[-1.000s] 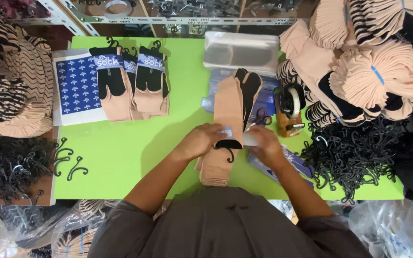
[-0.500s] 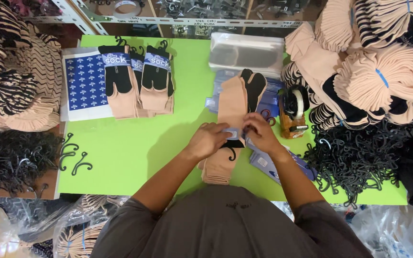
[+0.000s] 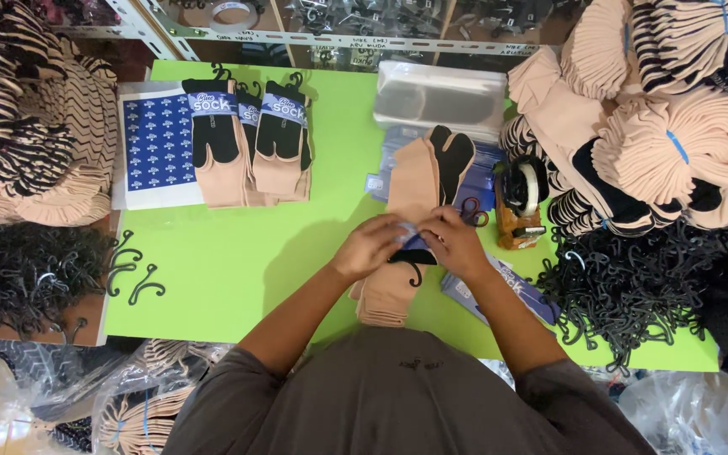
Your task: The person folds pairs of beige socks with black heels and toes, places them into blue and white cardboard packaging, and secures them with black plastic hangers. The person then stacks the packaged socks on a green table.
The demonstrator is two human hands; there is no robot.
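Head view looks straight down on a green desk where a person stands over a pair of beige socks with black toes. Both hands meet over the middle of the pair: the left hand is curled closed, pinching the sock and a blue paper band, and the right hand is closed on the same band from the other side. A black plastic hook pokes out just below the fingers, touching the socks.

To my eye the socks are light, soft and floppy; they would sag if lifted by one end, so the middle, where the band and hook sit, is the sensible place to hold them. The band looks like thin paper that creases or tears easily, so a fingertip pinch suits it better than a squeeze.

Beyond the hands lies a clear plastic box. Further to the left hand's side, finished pairs with blue bands lie beside a sheet of blue labels, and loose hooks rest near the desk edge. Just off the right hand stands a tape dispenser, with a heap of black hooks past it and bundled socks piled beyond that.
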